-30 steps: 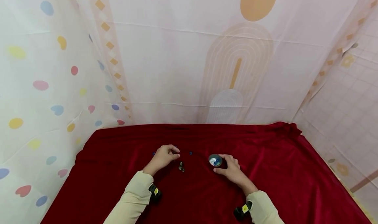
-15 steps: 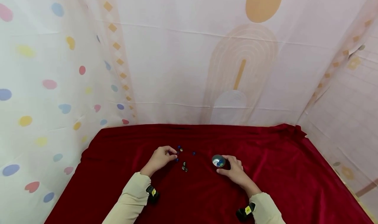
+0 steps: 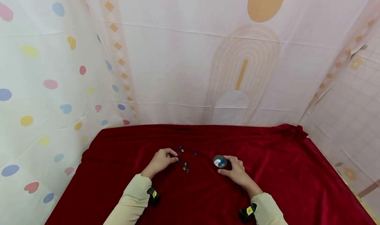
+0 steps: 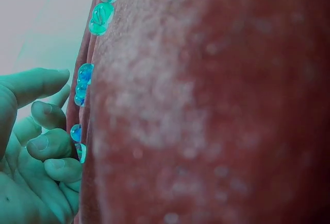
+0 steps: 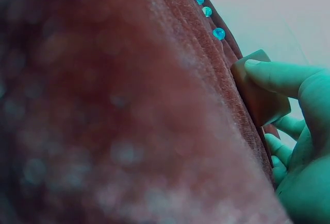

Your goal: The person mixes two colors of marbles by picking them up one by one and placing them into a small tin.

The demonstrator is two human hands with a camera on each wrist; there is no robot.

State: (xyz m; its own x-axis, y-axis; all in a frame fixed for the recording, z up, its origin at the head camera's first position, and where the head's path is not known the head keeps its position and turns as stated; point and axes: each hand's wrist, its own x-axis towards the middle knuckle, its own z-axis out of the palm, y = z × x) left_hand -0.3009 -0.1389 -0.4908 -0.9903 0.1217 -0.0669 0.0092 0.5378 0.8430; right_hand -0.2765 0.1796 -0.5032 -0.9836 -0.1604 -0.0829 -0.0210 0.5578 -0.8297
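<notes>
In the head view my left hand [image 3: 160, 160] hovers low over the red cloth, thumb and forefinger apart and fingers bent. Just beyond its fingertips lie several glass marbles, among them a blue marble [image 3: 178, 160] and another blue marble [image 3: 180, 147]. The left wrist view shows blue marbles [image 4: 81, 89] near the fingers, with nothing visible held. My right hand [image 3: 236, 170] grips a small metal cup [image 3: 220, 161] by its side, thumb and fingers around it. Blue marbles sit inside the cup. In the right wrist view the cup [image 5: 260, 92] stands on the cloth.
A cluster of greenish marbles [image 3: 185, 168] lies between the hands, nearer to me. A single blue marble [image 3: 195, 154] sits between the left hand and the cup. Red velvet cloth [image 3: 190, 198] covers the table; printed curtains [image 3: 172, 70] rise behind and at the sides.
My left hand has drawn slightly left, uncovering several marbles by its fingertips. The leftmost blue marble seen earlier is no longer visible. The right hand keeps hold of the cup; the view shifted a little.
</notes>
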